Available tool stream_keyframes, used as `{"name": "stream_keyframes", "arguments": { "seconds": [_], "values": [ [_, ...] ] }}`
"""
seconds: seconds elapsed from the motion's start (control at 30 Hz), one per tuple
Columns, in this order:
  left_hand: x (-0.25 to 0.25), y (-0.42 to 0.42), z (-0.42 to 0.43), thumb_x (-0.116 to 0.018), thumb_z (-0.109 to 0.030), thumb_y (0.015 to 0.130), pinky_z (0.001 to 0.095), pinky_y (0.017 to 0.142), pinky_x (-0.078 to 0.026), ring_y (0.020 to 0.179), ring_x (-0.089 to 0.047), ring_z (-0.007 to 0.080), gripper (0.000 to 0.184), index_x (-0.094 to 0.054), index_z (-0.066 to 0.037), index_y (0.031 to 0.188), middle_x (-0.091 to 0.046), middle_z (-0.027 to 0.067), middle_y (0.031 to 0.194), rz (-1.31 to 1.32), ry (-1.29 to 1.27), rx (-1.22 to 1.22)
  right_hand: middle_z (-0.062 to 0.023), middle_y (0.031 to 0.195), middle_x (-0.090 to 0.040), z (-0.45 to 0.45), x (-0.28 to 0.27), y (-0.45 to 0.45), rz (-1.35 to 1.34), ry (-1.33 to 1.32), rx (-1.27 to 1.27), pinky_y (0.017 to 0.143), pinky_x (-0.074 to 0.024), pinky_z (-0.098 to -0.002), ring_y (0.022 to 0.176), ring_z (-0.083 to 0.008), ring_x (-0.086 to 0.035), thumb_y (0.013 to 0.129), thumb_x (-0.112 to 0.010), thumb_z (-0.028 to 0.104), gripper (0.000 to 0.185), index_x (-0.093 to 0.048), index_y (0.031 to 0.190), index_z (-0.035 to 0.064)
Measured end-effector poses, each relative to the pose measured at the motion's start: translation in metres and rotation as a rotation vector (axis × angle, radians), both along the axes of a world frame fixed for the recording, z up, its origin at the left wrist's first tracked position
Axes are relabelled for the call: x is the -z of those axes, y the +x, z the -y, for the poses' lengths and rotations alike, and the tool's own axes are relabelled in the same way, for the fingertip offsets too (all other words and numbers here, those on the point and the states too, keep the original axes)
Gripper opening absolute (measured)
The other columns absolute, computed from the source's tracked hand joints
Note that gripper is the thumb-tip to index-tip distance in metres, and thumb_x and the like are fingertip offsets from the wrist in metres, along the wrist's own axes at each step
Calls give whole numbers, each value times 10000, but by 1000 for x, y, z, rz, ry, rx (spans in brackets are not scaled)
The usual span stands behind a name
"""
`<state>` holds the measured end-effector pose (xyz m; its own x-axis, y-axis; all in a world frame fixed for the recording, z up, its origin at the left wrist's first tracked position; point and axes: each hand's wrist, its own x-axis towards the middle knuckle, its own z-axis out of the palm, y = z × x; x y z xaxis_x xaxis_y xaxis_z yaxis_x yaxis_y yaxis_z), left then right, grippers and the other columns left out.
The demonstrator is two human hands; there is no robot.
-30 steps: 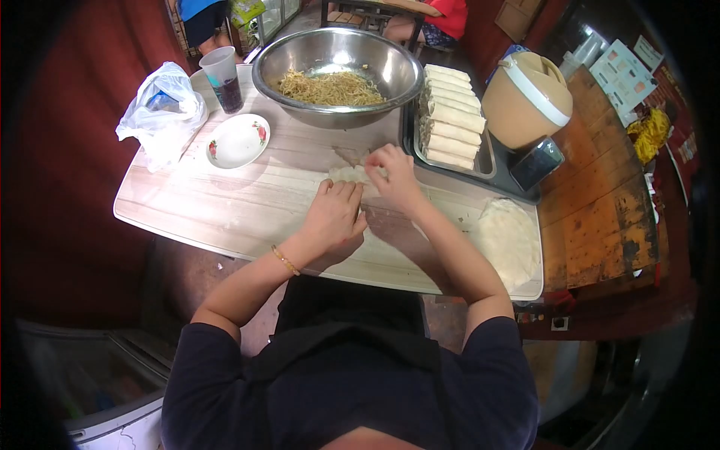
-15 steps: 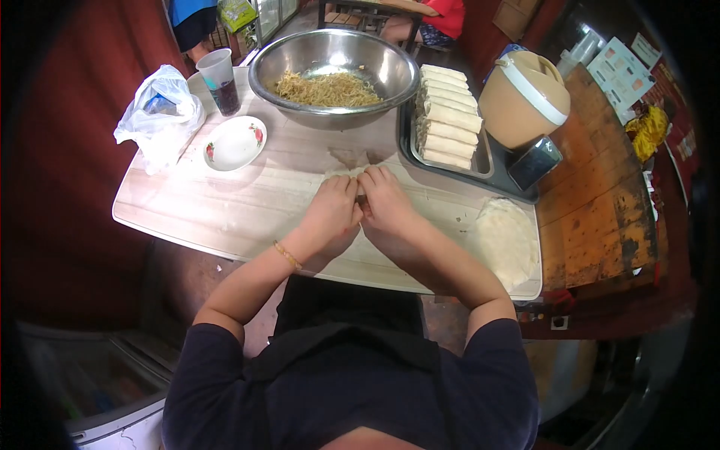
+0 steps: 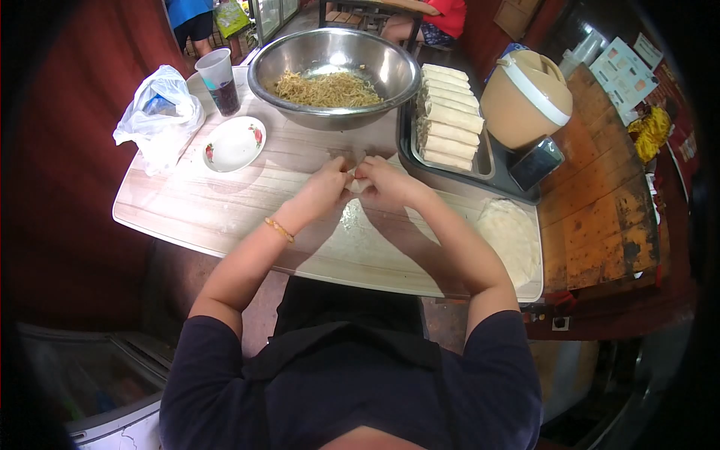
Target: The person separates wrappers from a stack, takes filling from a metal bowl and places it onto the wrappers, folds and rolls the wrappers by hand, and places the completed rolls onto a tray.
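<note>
My left hand (image 3: 325, 185) and my right hand (image 3: 387, 182) meet over the middle of the table (image 3: 217, 217), fingers pinched on a pale, partly rolled spring roll (image 3: 358, 184). Most of the roll is hidden behind my fingers; a thin bit of wrapper shows above them. A round stack of spring roll wrappers (image 3: 509, 241) lies by the right edge. Ahead stands a steel bowl (image 3: 322, 116) with shredded brownish filling (image 3: 328, 89). Finished spring rolls (image 3: 451, 116) are piled on a metal tray (image 3: 486, 166) to the right of the bowl.
A dark tray (image 3: 420, 161) sits under the metal one, with a phone (image 3: 537, 163) leaning by a tan jug (image 3: 525, 101). On the left are a flowered saucer (image 3: 234, 146), a cup of dark drink (image 3: 223, 90) and a plastic bag (image 3: 161, 120). Other people are beyond the table.
Both hands have shifted slightly forward and their wrists have spread apart. More of the pale roll shows between my fingers, and bare tabletop shows below them.
</note>
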<state>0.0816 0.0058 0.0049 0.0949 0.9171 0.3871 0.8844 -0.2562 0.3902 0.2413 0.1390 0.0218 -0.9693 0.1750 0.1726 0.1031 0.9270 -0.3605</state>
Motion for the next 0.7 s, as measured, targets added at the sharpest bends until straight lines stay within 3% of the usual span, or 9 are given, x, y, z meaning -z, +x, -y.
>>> {"name": "stream_keyframes", "arguments": {
  "seconds": [0.17,0.23,0.4,0.47,0.53,0.7],
  "values": [
    [-10,-15,-9,-755,-57,731,417,780,-494,898,-610,359,273,-669,1,983,-616,154,909,-3,-113,71,-159,1035,-606,-25,6,-12,132,-75,-101,849,-478,-412,1003,-351,-575,746,-750,139,308,-626,995,5],
    [-21,-14,-9,-776,-95,740,411,760,-498,853,-633,349,251,-663,0,943,-652,163,874,189,-174,38,-157,1028,-613,-25,-5,-14,201,-107,-78,831,-479,-411,984,-351,-586,748,-756,130,306,-623,993,4],
    [-23,-31,-25,-807,-136,742,356,734,-497,798,-645,247,276,-652,4,922,-684,139,869,252,-314,57,-136,970,-628,-31,-21,-19,320,-165,-46,782,-479,-398,894,-320,-609,754,-773,113,313,-599,999,26],
    [-21,-40,-33,-814,-151,744,334,728,-493,781,-638,211,286,-651,3,921,-691,120,864,265,-378,93,-106,955,-633,-35,-26,-21,307,-351,-79,780,-479,-371,872,-248,-598,825,-744,123,270,-571,1016,43],
    [-22,-46,-38,-817,-188,753,307,736,-493,777,-624,163,311,-670,4,949,-699,82,851,346,-483,120,-91,942,-630,-39,-25,-22,312,-359,-84,775,-477,-369,857,-236,-588,830,-742,125,268,-557,1008,48],
    [-23,-53,-44,-790,-250,794,302,756,-499,806,-636,162,332,-697,-1,994,-711,84,885,321,-533,105,-77,929,-605,-47,-22,-27,333,-339,-105,771,-480,-359,841,-228,-580,834,-742,128,260,-567,1015,64]
  ]
}}
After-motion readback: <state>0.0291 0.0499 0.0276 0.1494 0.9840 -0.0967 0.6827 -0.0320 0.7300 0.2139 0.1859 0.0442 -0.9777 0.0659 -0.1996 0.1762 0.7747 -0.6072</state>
